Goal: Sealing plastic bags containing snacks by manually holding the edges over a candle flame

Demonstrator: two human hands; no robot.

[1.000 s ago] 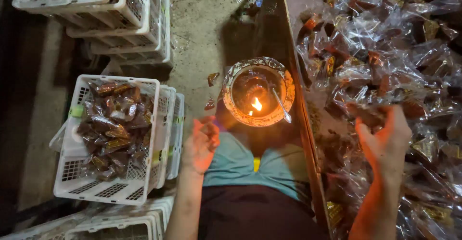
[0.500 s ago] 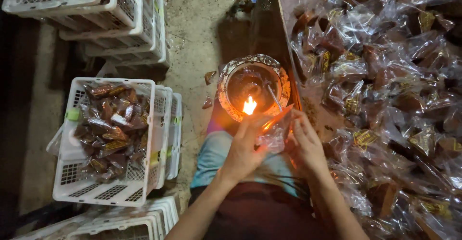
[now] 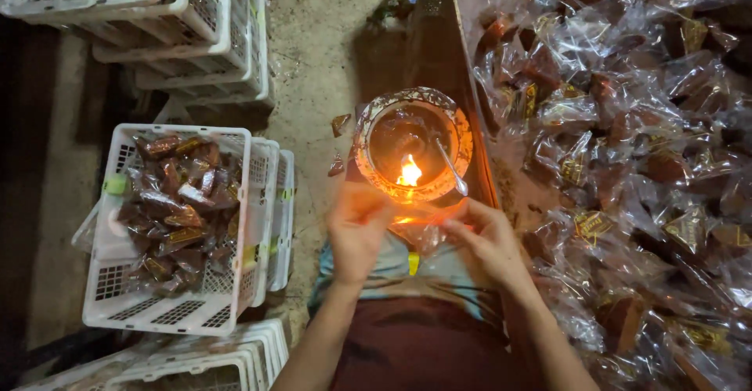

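Left hand [image 3: 356, 230] and right hand [image 3: 487, 238] pinch, fingertips close together.

Both hands [image 3: 423, 230] pinch a clear plastic packet [image 3: 427, 230] beside the bowl's flame [image 3: 409, 173].

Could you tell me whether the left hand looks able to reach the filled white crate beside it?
Probably yes: the crate stands open-topped just left of the left hand, nothing between; but that hand is holding a clear wrapper by the flame.

Flame [image 3: 409, 173] before hands; bare floor [image 3: 329, 54] beyond.
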